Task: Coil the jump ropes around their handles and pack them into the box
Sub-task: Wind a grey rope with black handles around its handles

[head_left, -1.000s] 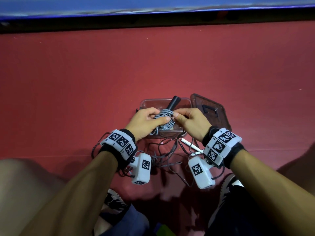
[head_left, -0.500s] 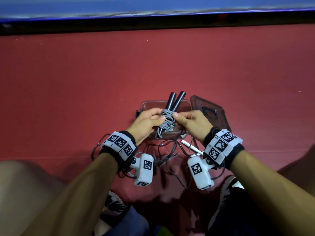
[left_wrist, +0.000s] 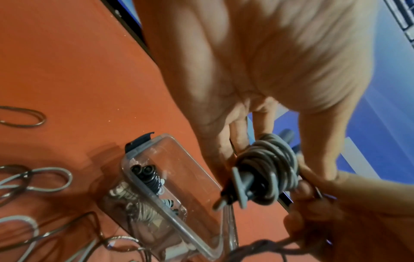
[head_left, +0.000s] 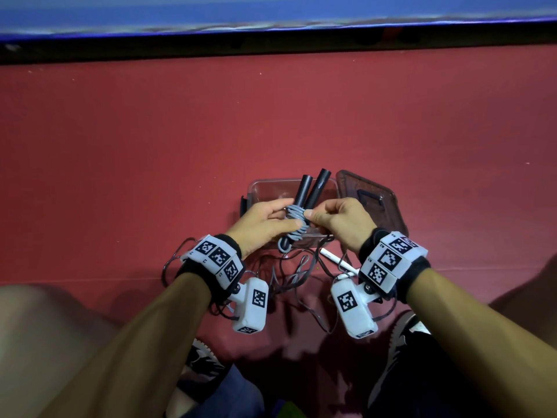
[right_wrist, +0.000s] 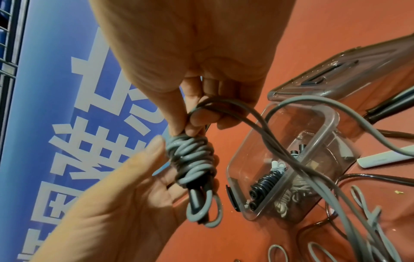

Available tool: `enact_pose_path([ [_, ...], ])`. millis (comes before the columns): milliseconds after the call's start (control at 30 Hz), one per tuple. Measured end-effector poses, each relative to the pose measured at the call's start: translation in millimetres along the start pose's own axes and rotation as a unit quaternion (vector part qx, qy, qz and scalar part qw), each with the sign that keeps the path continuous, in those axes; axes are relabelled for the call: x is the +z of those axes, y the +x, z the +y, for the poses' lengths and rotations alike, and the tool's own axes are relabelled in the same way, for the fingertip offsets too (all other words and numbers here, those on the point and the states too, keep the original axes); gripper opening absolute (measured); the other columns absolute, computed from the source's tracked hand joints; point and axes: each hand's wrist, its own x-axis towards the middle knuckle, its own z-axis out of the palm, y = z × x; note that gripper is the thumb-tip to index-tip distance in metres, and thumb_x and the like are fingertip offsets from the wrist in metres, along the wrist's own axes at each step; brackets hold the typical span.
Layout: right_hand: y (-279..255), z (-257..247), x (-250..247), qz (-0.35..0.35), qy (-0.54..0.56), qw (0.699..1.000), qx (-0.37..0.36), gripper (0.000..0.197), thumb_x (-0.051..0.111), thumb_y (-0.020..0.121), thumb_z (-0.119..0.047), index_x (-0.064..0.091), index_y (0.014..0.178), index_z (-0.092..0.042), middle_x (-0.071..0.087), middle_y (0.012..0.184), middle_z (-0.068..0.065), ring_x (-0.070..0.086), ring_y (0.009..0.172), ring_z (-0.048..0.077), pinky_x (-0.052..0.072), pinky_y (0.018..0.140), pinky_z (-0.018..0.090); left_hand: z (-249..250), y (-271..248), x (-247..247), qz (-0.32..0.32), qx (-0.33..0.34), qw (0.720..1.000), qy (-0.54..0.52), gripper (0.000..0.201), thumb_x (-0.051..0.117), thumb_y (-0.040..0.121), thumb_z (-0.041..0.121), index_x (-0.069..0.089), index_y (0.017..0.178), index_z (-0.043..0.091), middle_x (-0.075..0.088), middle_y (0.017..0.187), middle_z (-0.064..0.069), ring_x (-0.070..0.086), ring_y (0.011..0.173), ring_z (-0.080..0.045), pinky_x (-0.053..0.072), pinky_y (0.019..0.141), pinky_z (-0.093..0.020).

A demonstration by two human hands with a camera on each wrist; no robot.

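Held above the clear box (head_left: 262, 188), near its front edge: a pair of black handles (head_left: 310, 188) bound side by side by turns of grey rope (head_left: 297, 221), free ends of the handles pointing up and away over the box; gripped from one side by the left hand (head_left: 262, 224), thumb laid across the coil, fingers curled behind it; pinched from the other side by the right hand (head_left: 337, 220), thumb and fingertips closed on a grey strand right at the coil, the loose rest of that strand looping off below the wrist. Inside the box, seen through its wall: a black coiled rope (right_wrist: 265, 182) and a pale coiled rope (left_wrist: 143, 211), lying together at the bottom. Just beside the box, on its right: the dark lid (head_left: 373, 200), flat on the red floor (head_left: 150, 140). In front of the box: a tangle of loose rope (head_left: 297, 276) spread on the floor, and a white handle (head_left: 337, 260) lying among it.
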Motion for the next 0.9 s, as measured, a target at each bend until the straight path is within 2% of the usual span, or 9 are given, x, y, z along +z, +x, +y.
enact_pose_path([
  [67,-1.2,-1.4,0.9,-0.008,-0.005,1.0,-0.004,0.03,0.077,0.087,-0.024,0.067,0.076,0.002,0.062,0.064,0.001,0.052,0.053,0.005,0.044,0.062,0.024,-3.5,2.7,1.4,0.008,0.018,0.999,0.05,0.084,0.089,0.074,0.029,0.05,0.146,0.011,0.062,0.134,0.002,0.063,0.119,-0.005,0.047,0.104,-0.02],
  [167,-0.8,0.2,3.3,-0.011,-0.014,1.0,-0.01,0.032,0.076,0.088,-0.026,0.065,0.076,0.002,0.063,0.066,0.002,0.055,0.059,0.011,0.046,0.065,0.028,-5.6,4.1,3.5,0.036,0.043,0.996,0.063,0.075,0.085,0.079,0.014,0.05,0.145,0.009,0.059,0.134,-0.001,0.064,0.104,0.001,0.05,0.09,-0.011],
  [300,-1.4,-1.0,2.2,-0.021,-0.025,0.999,-0.042,0.031,0.061,0.098,-0.016,0.064,0.067,-0.018,0.062,0.067,0.0,0.054,0.064,0.015,0.045,0.069,0.032,-4.2,1.5,2.1,0.033,0.05,0.998,0.023,0.046,0.076,0.087,0.004,0.061,0.13,0.014,0.074,0.111,-0.002,0.073,0.094,-0.008,0.056,0.086,-0.02],
  [400,-2.4,-3.8,1.2,-0.043,-0.006,0.998,-0.041,0.031,0.055,0.099,-0.004,0.065,0.072,-0.016,0.063,0.068,-0.001,0.055,0.064,0.012,0.046,0.068,0.027,-3.1,0.1,0.1,0.058,0.045,0.997,-0.002,0.036,0.069,0.092,-0.001,0.057,0.124,0.01,0.069,0.108,-0.003,0.071,0.091,-0.007,0.056,0.084,-0.02],
  [500,-1.9,-6.0,2.9,-0.037,0.019,0.998,-0.04,0.018,0.06,0.097,-0.006,0.063,0.082,-0.014,0.064,0.069,0.002,0.058,0.063,0.013,0.049,0.066,0.025,-3.4,-1.2,-0.3,0.034,0.026,0.998,-0.039,0.028,0.062,0.098,0.005,0.057,0.121,0.019,0.07,0.111,-0.002,0.07,0.1,-0.017,0.058,0.09,-0.033],
  [633,1.1,-6.2,2.6,-0.047,0.058,0.997,-0.01,0.005,0.066,0.095,-0.011,0.063,0.092,-0.009,0.067,0.07,0.003,0.061,0.06,0.011,0.051,0.068,0.026,-2.3,-2.5,0.7,0.022,0.001,0.995,-0.097,0.026,0.056,0.101,0.003,0.053,0.125,0.013,0.073,0.104,-0.006,0.07,0.097,-0.018,0.058,0.089,-0.035],
  [700,0.4,-6.4,1.9,-0.06,0.037,0.997,-0.016,0.005,0.066,0.095,-0.014,0.066,0.092,-0.01,0.066,0.071,0.004,0.06,0.065,0.014,0.052,0.073,0.03,-3.3,-3.8,2.8,0.009,-0.006,0.994,-0.106,0.024,0.063,0.098,0.008,0.055,0.12,0.012,0.075,0.1,-0.003,0.071,0.096,-0.016,0.057,0.088,-0.034],
  [800,-3.8,-6.9,3.4,-0.066,0.032,0.997,-0.023,0.006,0.069,0.093,-0.013,0.063,0.094,-0.011,0.06,0.067,0.002,0.056,0.058,0.01,0.049,0.065,0.023,-3.4,-5.2,6.4,0.004,0.002,0.997,-0.079,0.05,0.085,0.079,0.022,0.055,0.118,0.014,0.077,0.106,-0.003,0.072,0.098,-0.016,0.054,0.094,-0.034],
  [900,-6.0,-4.7,4.5,-0.081,0.025,0.995,-0.048,0.01,0.071,0.091,-0.012,0.061,0.093,-0.013,0.053,0.06,0.0,0.048,0.051,0.008,0.042,0.055,0.019,-2.6,-3.3,5.5,0.02,0.025,0.999,-0.044,0.048,0.087,0.075,0.012,0.058,0.112,0.014,0.076,0.109,-0.01,0.073,0.1,-0.023,0.056,0.094,-0.038],
])
